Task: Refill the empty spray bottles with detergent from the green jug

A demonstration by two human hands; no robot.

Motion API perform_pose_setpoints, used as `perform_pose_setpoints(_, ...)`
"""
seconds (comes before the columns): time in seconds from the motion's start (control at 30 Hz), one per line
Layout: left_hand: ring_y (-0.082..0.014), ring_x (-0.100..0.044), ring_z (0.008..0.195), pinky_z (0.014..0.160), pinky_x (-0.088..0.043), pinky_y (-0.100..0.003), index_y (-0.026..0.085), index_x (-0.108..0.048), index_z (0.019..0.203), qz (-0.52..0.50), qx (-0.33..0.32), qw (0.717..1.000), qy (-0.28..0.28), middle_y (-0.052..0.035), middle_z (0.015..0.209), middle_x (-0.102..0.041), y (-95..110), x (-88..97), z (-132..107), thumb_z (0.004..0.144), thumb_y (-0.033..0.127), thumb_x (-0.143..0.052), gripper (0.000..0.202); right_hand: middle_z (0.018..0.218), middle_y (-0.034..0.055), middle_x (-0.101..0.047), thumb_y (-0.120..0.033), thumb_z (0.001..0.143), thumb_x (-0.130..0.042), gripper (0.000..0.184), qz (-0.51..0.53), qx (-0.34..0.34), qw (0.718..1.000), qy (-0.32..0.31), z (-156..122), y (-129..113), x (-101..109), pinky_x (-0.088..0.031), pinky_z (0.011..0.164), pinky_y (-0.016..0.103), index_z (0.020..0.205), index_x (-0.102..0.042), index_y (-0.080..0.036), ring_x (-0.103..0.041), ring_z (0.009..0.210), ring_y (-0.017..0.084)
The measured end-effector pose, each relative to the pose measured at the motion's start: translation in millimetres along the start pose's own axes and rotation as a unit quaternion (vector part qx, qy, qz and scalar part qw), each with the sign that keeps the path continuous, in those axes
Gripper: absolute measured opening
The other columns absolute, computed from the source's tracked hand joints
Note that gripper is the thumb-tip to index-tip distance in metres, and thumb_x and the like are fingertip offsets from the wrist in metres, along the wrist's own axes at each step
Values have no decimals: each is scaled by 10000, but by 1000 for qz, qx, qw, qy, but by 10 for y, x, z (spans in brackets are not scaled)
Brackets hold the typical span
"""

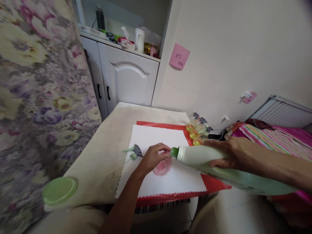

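Observation:
My right hand (pixel 226 152) is wrapped round a large pale green bottle (pixel 197 157), tipped almost level with its green spout pointing left. The spout is at the mouth of a small see-through pink bottle (pixel 162 168); whether liquid is flowing I cannot tell. The fingers of my left hand (pixel 154 157) close round the top of the pink bottle, which stands on a white sheet (pixel 175 182) with scalloped edges. Left of that hand lies a grey and green spray head (pixel 136 152) on the sheet.
Several small spray bottles (pixel 198 131) with yellow liquid stand at the back right, on a red sheet (pixel 216 183) under the white one. A green lid (pixel 60 190) is at the front left. A floral curtain (pixel 44 81) hangs left; a white cabinet (pixel 131 78) and wall are behind the table.

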State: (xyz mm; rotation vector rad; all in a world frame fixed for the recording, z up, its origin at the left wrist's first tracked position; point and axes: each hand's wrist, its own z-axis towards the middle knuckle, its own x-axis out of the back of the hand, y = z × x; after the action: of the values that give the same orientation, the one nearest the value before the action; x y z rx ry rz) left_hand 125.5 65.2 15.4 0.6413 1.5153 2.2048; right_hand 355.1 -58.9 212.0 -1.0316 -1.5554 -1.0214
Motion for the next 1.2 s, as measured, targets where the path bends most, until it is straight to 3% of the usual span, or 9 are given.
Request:
perform_pose_setpoints(0.23, -185, -618, 915, 835, -443, -303, 206, -713, 908, -2, -5, 1000, -1, -28, 933, -675, -19, 4, -13, 769, 188, -673, 146, 790, 46, -753, -535, 864, -551, 589, -6, -10, 1000, -11, -4, 6, -1, -451, 550, 289, 1392, -454, -292, -710, 647, 246)
perform_pose_setpoints(0.7, -188, -618, 929, 854, -455, -321, 210, -711, 916, 9, -1, 1000, 1, -34, 947, -680, -9, 3, -9, 770, 209, -661, 155, 689, 21, -728, -545, 866, -535, 578, -16, -6, 1000, 3, -17, 18, -12, -398, 501, 261, 1379, -471, -285, -688, 572, 210)
perform_pose_setpoints(1.2, -181, -617, 906, 832, -448, -302, 203, -714, 912, 10, -4, 1000, -2, -33, 935, -679, 10, -3, -9, 769, 193, -663, 151, 718, 27, -734, -568, 863, -529, 588, -27, -11, 1000, -8, -10, 7, 4, -381, 504, 260, 1385, -450, -310, -698, 595, 229)
